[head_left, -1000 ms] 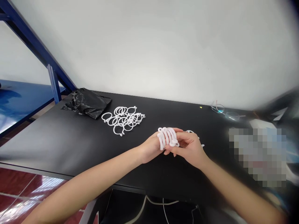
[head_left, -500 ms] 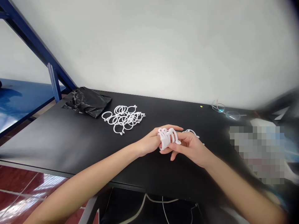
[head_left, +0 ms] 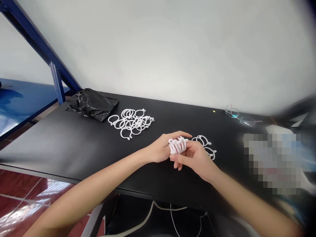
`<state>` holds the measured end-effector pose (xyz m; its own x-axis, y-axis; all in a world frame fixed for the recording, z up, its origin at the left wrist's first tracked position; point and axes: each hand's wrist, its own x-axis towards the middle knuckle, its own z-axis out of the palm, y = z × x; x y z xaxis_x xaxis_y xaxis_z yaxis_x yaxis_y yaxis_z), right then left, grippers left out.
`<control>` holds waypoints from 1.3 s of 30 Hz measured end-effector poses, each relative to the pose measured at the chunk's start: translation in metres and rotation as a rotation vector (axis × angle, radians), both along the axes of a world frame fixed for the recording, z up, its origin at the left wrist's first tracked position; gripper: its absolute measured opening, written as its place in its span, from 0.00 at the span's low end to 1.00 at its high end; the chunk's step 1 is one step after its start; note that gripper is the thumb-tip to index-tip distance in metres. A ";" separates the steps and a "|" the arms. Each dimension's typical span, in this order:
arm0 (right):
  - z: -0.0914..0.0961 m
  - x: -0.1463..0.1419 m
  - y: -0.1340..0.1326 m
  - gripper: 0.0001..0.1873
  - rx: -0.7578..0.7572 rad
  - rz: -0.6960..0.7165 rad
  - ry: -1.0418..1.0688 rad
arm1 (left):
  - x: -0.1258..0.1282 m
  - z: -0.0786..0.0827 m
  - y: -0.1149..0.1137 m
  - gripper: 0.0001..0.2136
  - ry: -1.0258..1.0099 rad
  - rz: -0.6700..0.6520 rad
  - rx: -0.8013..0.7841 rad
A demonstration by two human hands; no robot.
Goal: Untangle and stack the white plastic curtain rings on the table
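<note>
Several white plastic curtain rings (head_left: 178, 145) sit bunched around the fingers of my left hand (head_left: 159, 148). Its thumb stretches out above them, while the other fingers are largely hidden behind the rings and my right hand (head_left: 195, 156). From the right side, my right hand's fingers and thumb close on the same bunch. A few more white rings (head_left: 210, 152) lie on the black table just beyond my right hand, partly covered by it. A larger loose pile of white rings (head_left: 133, 123) rests farther back, left of both hands.
A crumpled black plastic bag (head_left: 95, 103) lies at the table's (head_left: 74, 144) back left. Eyeglasses (head_left: 239, 117) rest near the back edge at right, with a blurred pale object (head_left: 274, 164) in front. Cables (head_left: 153, 214) hang below. A blue metal frame (head_left: 41, 39) stands left.
The rings on my left hand now sit closer together and more evenly lined up. My right hand has moved slightly left and its thumb lower, showing more of the rings behind it.
</note>
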<state>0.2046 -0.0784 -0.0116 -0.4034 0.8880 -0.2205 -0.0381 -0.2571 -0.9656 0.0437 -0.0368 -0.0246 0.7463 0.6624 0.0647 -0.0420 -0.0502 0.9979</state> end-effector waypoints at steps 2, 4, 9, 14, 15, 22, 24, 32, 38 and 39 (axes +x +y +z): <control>-0.001 -0.002 -0.001 0.12 -0.007 -0.031 0.011 | -0.001 0.001 0.000 0.20 0.040 0.014 0.105; -0.001 -0.004 -0.001 0.16 -0.021 -0.046 0.018 | -0.003 0.002 0.001 0.21 0.144 0.023 0.261; -0.003 -0.002 0.000 0.21 -0.024 0.009 -0.015 | -0.009 0.006 0.007 0.21 0.514 0.056 0.733; -0.005 0.005 -0.002 0.16 0.104 0.175 -0.013 | -0.013 0.011 0.009 0.13 0.462 0.018 0.727; -0.005 0.006 -0.004 0.15 0.141 0.185 -0.022 | -0.014 0.011 0.009 0.12 0.390 0.001 0.669; -0.002 0.008 -0.017 0.20 0.503 0.150 -0.045 | -0.009 0.008 0.000 0.13 0.068 0.022 0.448; 0.000 0.009 -0.019 0.19 0.598 0.163 -0.059 | -0.007 0.008 -0.004 0.14 0.019 0.022 0.406; 0.014 0.011 -0.024 0.25 0.742 0.205 -0.145 | 0.000 0.009 -0.015 0.14 -0.076 -0.023 0.153; 0.003 0.010 -0.017 0.19 0.519 0.098 -0.144 | -0.002 0.002 -0.010 0.13 0.080 0.188 0.363; 0.000 0.010 -0.016 0.17 0.445 0.054 -0.091 | -0.003 0.002 -0.009 0.13 0.123 0.237 0.418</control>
